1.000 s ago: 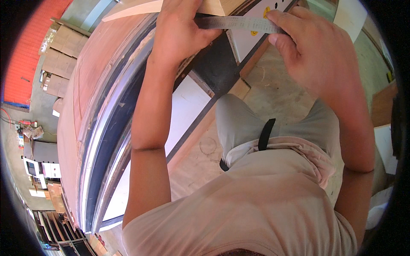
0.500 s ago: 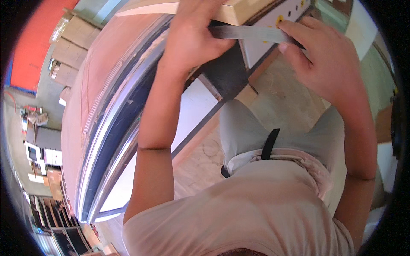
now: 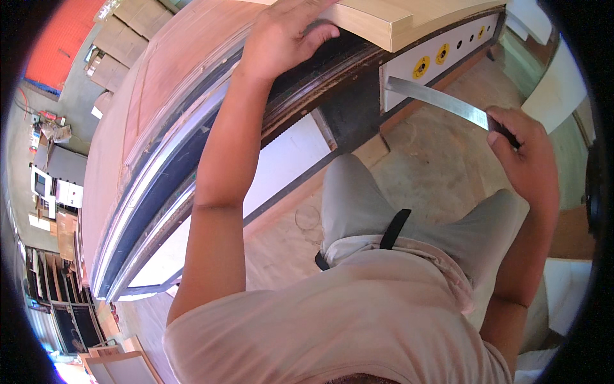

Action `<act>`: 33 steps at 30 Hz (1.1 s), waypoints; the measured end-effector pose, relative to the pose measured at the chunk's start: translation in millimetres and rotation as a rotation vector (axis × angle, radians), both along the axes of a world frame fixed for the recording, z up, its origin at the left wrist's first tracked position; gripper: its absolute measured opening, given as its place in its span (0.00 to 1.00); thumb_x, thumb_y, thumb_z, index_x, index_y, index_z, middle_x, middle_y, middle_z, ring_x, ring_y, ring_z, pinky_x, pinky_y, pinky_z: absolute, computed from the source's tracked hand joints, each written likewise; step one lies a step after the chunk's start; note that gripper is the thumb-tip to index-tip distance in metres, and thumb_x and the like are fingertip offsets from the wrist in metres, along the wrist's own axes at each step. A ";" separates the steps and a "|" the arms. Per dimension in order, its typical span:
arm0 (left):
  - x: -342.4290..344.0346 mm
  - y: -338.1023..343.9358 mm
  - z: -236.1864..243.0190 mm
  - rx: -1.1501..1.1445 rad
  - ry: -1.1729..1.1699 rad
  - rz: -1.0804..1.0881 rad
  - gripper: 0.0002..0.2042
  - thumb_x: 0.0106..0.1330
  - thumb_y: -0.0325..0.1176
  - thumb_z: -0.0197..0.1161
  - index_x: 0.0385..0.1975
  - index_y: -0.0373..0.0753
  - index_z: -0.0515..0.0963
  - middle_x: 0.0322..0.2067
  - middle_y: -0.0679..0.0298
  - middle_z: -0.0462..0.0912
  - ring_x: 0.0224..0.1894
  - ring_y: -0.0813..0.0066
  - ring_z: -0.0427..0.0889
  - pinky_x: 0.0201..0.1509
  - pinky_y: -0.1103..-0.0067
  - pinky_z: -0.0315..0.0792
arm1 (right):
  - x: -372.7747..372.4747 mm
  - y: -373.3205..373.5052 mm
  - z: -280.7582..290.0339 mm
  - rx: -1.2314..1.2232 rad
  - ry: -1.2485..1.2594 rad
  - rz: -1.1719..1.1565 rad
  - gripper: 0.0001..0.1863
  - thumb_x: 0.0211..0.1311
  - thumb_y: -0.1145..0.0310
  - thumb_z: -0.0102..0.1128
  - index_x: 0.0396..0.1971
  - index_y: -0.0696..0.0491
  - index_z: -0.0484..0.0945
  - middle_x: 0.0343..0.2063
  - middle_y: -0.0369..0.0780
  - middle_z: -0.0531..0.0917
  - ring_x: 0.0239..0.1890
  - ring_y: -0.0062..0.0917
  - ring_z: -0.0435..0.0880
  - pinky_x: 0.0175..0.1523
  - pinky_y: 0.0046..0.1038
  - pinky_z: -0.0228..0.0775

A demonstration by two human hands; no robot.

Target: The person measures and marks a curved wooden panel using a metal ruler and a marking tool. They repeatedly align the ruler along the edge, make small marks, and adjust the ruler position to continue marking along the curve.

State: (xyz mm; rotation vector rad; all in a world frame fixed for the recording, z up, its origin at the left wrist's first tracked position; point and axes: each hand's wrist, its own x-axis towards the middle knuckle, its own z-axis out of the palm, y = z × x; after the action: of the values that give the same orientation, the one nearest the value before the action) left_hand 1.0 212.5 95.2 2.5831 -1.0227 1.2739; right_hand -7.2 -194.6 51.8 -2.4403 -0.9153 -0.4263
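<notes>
The large machine table (image 3: 160, 121) with its brown sheet top and metal edge rail runs along your left side, curving away toward the upper edge of view. At its near end sits a white control panel (image 3: 441, 54) with yellow-ringed buttons, and a pale wooden board (image 3: 384, 22) overhangs the top there.

Your left hand (image 3: 284, 38) rests flat on the table edge just beside the board's corner, fingers curled over the rim; it grips nothing that can be seen. Your right hand (image 3: 521, 157) is closed around the dark end of a steel ruler (image 3: 441, 102), the blade pointing up and left toward the control panel, clear of the board and held in the air over the floor.

Change noted: half a second ago both hands held the ruler up against the board's edge. You have since let go with the left and drawn the ruler down and to your right (the left hand moved only slightly). In my judgement the measuring against the board is finished for now.
</notes>
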 end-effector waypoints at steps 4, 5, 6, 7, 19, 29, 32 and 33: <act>11.9 9.6 -7.2 0.042 -0.149 0.019 0.30 0.50 0.27 0.77 0.57 0.34 0.78 0.53 0.51 0.85 0.57 0.49 0.83 0.60 0.64 0.79 | 2.5 -7.0 -9.8 0.055 0.078 0.023 0.16 0.59 0.70 0.68 0.47 0.57 0.83 0.39 0.46 0.86 0.42 0.40 0.85 0.50 0.36 0.74; 12.5 9.7 -8.7 0.048 -0.175 0.012 0.30 0.50 0.28 0.77 0.56 0.34 0.78 0.52 0.50 0.85 0.56 0.50 0.84 0.59 0.65 0.80 | 2.4 -7.4 -10.0 0.064 0.094 0.021 0.16 0.58 0.71 0.68 0.47 0.57 0.83 0.38 0.46 0.86 0.41 0.40 0.84 0.50 0.36 0.74; 12.9 8.7 -9.7 0.055 -0.203 0.014 0.29 0.50 0.28 0.77 0.55 0.33 0.78 0.51 0.50 0.85 0.55 0.50 0.84 0.58 0.65 0.80 | 2.1 -7.7 -9.2 0.077 0.093 0.034 0.16 0.58 0.72 0.67 0.47 0.58 0.82 0.36 0.45 0.85 0.39 0.38 0.83 0.48 0.35 0.74; 13.5 7.2 -10.3 0.060 -0.234 0.016 0.28 0.50 0.28 0.77 0.54 0.33 0.79 0.50 0.49 0.85 0.53 0.50 0.85 0.56 0.65 0.81 | 1.8 -7.7 -7.8 0.090 0.082 0.046 0.16 0.58 0.73 0.67 0.47 0.58 0.82 0.35 0.45 0.85 0.37 0.37 0.83 0.47 0.34 0.74; 13.0 -6.0 -12.5 0.066 -0.314 0.079 0.27 0.48 0.26 0.72 0.53 0.34 0.78 0.47 0.49 0.82 0.50 0.51 0.84 0.52 0.65 0.81 | 1.5 2.7 17.3 0.088 -0.020 0.162 0.17 0.58 0.71 0.66 0.47 0.58 0.81 0.33 0.45 0.84 0.32 0.35 0.83 0.41 0.32 0.75; -21.5 -29.4 0.8 0.157 0.164 0.025 0.45 0.41 0.35 0.83 0.64 0.34 0.70 0.65 0.42 0.67 0.68 0.38 0.66 0.71 0.55 0.65 | -17.2 50.6 43.1 -0.251 -0.298 -0.054 0.19 0.64 0.59 0.64 0.52 0.49 0.82 0.39 0.43 0.84 0.41 0.44 0.86 0.43 0.43 0.78; -17.8 -35.8 -6.7 0.122 0.092 -0.006 0.47 0.39 0.36 0.84 0.64 0.34 0.69 0.65 0.42 0.69 0.68 0.38 0.68 0.70 0.54 0.65 | -21.8 64.9 43.5 -0.252 -0.413 -0.079 0.19 0.65 0.62 0.63 0.54 0.52 0.82 0.36 0.44 0.81 0.38 0.44 0.83 0.41 0.42 0.74; -14.2 -36.8 -8.4 0.096 0.041 -0.070 0.47 0.38 0.35 0.83 0.64 0.34 0.70 0.64 0.42 0.70 0.67 0.38 0.69 0.70 0.55 0.66 | -24.3 67.9 43.7 -0.248 -0.405 -0.065 0.19 0.65 0.62 0.63 0.54 0.52 0.82 0.36 0.44 0.81 0.38 0.44 0.83 0.41 0.42 0.74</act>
State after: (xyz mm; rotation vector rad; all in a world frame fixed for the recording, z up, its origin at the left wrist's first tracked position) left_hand -13.2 175.7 86.8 2.6053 -1.1838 1.1783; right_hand -31.5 -126.6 95.5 -2.6650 -1.1092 -0.9043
